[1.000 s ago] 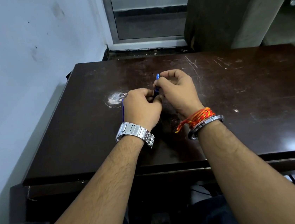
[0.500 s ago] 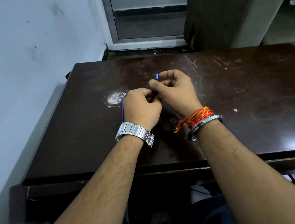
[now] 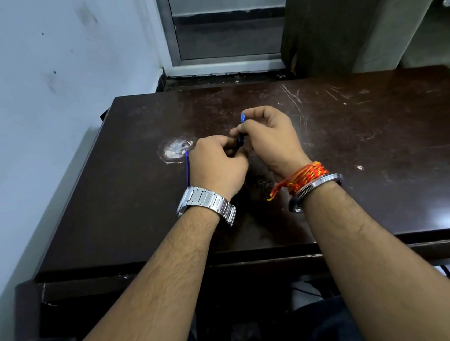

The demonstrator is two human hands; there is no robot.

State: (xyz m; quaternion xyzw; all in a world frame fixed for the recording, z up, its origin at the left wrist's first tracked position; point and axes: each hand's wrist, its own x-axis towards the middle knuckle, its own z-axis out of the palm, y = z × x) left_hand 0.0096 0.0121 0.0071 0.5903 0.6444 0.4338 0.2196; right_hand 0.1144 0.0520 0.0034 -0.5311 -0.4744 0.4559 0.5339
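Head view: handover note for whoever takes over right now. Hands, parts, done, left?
Left hand: fingers curled, holds a thin blue rod that runs back along its outer edge toward the watch.
Right hand: pinches a short blue piece, its tip poking out above the fingers.
Both hands meet over the dark table.
Done: cannot tell whether the two parts are joined; fingers hide that.
Left: probably fitting them together; check the joint first.
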